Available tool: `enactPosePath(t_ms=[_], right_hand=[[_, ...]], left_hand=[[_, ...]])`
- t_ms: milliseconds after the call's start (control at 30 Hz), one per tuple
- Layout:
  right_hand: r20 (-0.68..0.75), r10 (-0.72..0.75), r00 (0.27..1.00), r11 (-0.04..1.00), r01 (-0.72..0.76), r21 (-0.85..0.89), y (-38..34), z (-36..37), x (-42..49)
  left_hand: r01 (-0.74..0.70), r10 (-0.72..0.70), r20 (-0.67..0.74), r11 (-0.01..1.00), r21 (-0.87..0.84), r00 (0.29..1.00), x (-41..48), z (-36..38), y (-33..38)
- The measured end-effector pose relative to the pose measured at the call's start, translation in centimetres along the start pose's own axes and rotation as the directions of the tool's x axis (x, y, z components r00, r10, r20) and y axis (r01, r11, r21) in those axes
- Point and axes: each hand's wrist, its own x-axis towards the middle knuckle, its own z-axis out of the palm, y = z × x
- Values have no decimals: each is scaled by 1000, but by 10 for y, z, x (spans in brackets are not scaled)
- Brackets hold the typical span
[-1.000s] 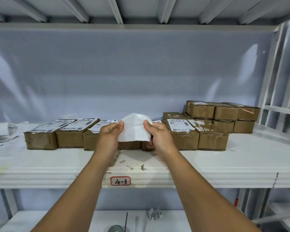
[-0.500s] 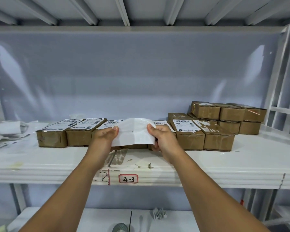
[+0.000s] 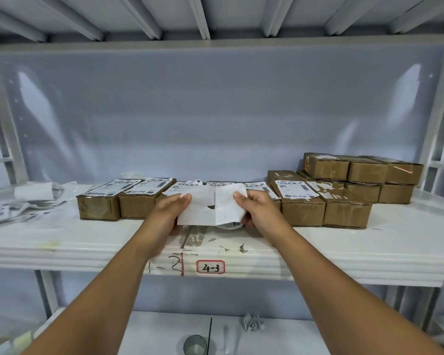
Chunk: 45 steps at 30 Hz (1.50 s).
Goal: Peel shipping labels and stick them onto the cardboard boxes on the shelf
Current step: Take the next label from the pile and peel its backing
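Now the white label sheet (image 3: 203, 210), which a moment ago bulged upward as one unbroken piece between the hands, hangs flatter and a little lower, and a vertical break runs down its middle with a small dark gap showing through. I read that as the sticker starting to come away from its backing, though which half is which cannot be told from here. A curl of paper hangs beneath the right half.

The left hand (image 3: 168, 213) pinches the left edge, thumb on the near face and fingers hidden behind. The right hand (image 3: 259, 211) pinches the right edge the same way, thumb near the top corner. Both are held just in front of the middle of the row of labelled boxes (image 3: 139, 201), above the near part of the shelf (image 3: 369, 248).

So peeling seems under way but not finished, and nothing is stuck down yet. To the right, one labelled box (image 3: 300, 203) sits touching a bare-looking box (image 3: 346, 213) that carries only torn white scraps; the stacked boxes (image 3: 364, 172) farther right also appear to lack full labels, so one of these is probably the next target.

The risk now is the sticker folding onto itself as the halves part. Spent papers (image 3: 8, 211) lie at the far left, and a "4-3" tag (image 3: 210, 267) marks the shelf edge
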Motion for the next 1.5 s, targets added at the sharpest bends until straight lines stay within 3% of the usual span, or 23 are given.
enactPosePath(t_ms=[167,267,333,400,500,633,700,767,833,933,1033,1100,1167,1200,1267,1400,1500], right_hand=[[45,-49,998,999,48,20,-4,3,-2],[67,-47,997,989,37,143,-7,1,-2],[104,-56,993,979,34,203,-6,-2,-2],[158,-57,986,969,16,246,-5,-3,0],[227,-51,973,950,-23,310,-7,-1,-3],[264,-32,964,924,-72,375,-8,0,-5],[306,-14,952,876,-136,463,-8,-2,-6],[396,-38,917,801,-209,561,-9,-6,-6],[479,-89,873,737,-267,622,-7,-10,-5],[521,-168,837,638,-310,705,-7,-14,-4],[541,-257,801,570,-327,754,-10,-17,-5],[491,-157,857,655,-282,701,-8,-14,-3],[407,-18,913,749,-258,611,-6,-9,0],[371,16,929,791,-239,563,-5,-7,1],[301,31,953,856,-181,484,-3,-4,2],[230,-38,973,911,-60,407,-4,-5,-1],[159,-29,987,908,-40,417,-5,-5,-1]], left_hand=[[-37,31,140,999,40,990,1,-3,1],[-30,28,27,995,95,999,-1,5,6],[54,-55,-83,998,-15,995,-1,11,8],[149,-163,-75,976,-160,984,-2,15,12],[206,-208,-15,976,-76,978,-3,19,17],[127,-118,-113,989,79,987,-3,28,22],[79,-66,-154,994,79,986,-1,29,21],[-12,27,-187,997,79,982,-2,32,26],[-124,168,-231,973,195,958,-6,38,33],[-203,368,-282,855,477,886,-10,48,43],[-280,594,-303,691,667,745,-12,52,48],[-374,777,-190,483,792,601,-10,51,44],[-452,901,5,213,866,435,-6,51,33],[-473,929,89,99,876,360,-4,51,27],[-481,947,185,-37,876,264,-1,52,17],[-462,955,223,-111,880,196,6,56,2],[-531,956,175,-25,847,235,13,59,-13]])
